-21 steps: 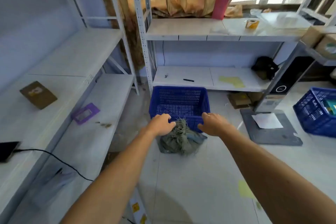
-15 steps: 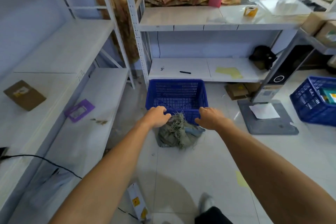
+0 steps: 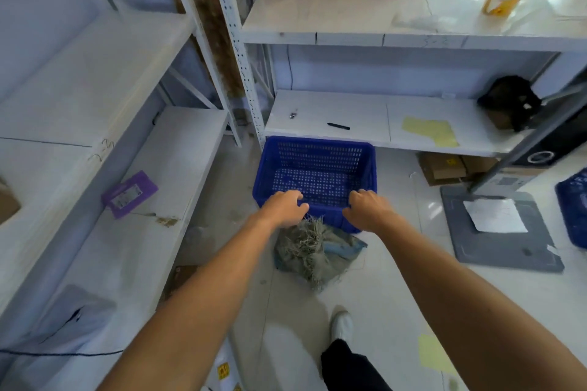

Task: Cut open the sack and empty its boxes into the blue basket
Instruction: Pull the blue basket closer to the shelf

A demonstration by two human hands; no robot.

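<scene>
Sack (image 3: pixel 317 251) slumps before basket (image 3: pixel 317 149), its contents hidden.

You have two hands out: left hand (image 3: pixel 286 208) and right hand (image 3: pixel 370 211). You see two blue baskets, the near basket (image 3: pixel 317 151) and the edge basket (image 3: pixel 573 209). One sack (image 3: pixel 317 251), one pen (image 3: pixel 338 126), one tape roll (image 3: pixel 500 1), one purple card (image 3: pixel 129 194). Two yellow sheets: the shelf sheet (image 3: pixel 430 132) and the floor sheet (image 3: pixel 435 355).

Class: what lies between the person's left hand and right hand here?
Head view: the near rim of the blue basket runs between left hand and right hand; the frayed top of the sack sits just below.
</scene>
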